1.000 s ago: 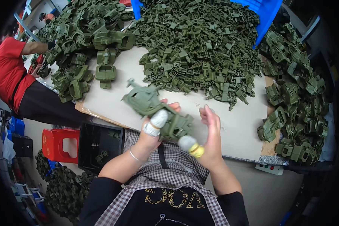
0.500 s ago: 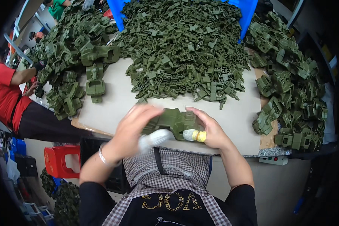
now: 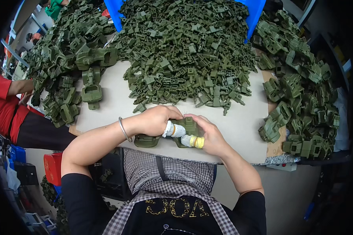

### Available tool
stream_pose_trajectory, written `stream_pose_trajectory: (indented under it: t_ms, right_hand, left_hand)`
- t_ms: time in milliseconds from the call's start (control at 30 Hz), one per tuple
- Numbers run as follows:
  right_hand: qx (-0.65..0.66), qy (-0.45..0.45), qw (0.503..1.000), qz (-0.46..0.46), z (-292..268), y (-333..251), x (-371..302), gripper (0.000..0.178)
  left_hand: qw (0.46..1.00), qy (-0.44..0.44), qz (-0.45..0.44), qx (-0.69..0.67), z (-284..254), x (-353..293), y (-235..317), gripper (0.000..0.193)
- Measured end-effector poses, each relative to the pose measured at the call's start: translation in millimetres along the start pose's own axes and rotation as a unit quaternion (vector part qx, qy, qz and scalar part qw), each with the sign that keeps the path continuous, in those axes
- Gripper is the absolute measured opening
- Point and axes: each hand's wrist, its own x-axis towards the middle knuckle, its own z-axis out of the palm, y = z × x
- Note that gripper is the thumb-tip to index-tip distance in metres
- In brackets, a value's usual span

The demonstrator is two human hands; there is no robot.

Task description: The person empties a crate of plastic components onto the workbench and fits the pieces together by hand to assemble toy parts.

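A dark green moulded plastic part [image 3: 146, 141], shaped like a toy vehicle body, lies at the table's near edge under both my hands. My left hand [image 3: 155, 120] reaches over its middle with curled fingers, its thumb wrapped in white tape and pressing down near the centre. My right hand [image 3: 212, 135] grips the part's right end; white and yellow wrapping covers that thumb. The left hand's palm and fingers hide much of the part. Just beyond my hands spreads a large heap of small green plastic pieces [image 3: 184, 66].
More large green bodies are piled at the left [image 3: 72, 58] and right [image 3: 292, 90] of the cardboard-covered table [image 3: 239, 137]. A blue bin [image 3: 255, 17] stands behind the small pieces. At the left is a person in a red shirt [image 3: 2, 94], near a red stool [image 3: 53, 168].
My left hand has moved from the part's left side to over its middle, the forearm swinging out leftward. My right hand still grips the right end. The view has shifted slightly.
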Motion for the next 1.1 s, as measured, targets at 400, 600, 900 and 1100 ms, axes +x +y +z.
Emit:
stream_pose_trajectory:
  t_ms: [400, 600, 900, 1100]
  right_hand:
    - [-0.094, -0.043, 0.994, 0.025, -11.0, -22.4, -4.0, 0.068]
    - [0.06, -0.067, 0.987, 0.134, -14.6, -21.5, 10.3, 0.065]
    - [0.105, -0.074, 0.982, 0.14, -47.1, -13.6, -1.9, 0.068]
    - [-0.259, 0.114, 0.951, -0.127, -14.2, -62.0, 7.2, 0.069]
  left_hand:
    - [0.999, 0.023, -0.044, 0.02, 2.6, -8.0, 14.0, 0.051]
    - [0.995, -0.027, -0.096, -0.009, -9.5, 4.6, 8.2, 0.041]
    - [0.994, 0.085, -0.066, 0.01, -20.6, -81.8, -18.1, 0.053]
    - [0.957, 0.259, -0.041, -0.12, 37.1, -83.6, -41.5, 0.045]
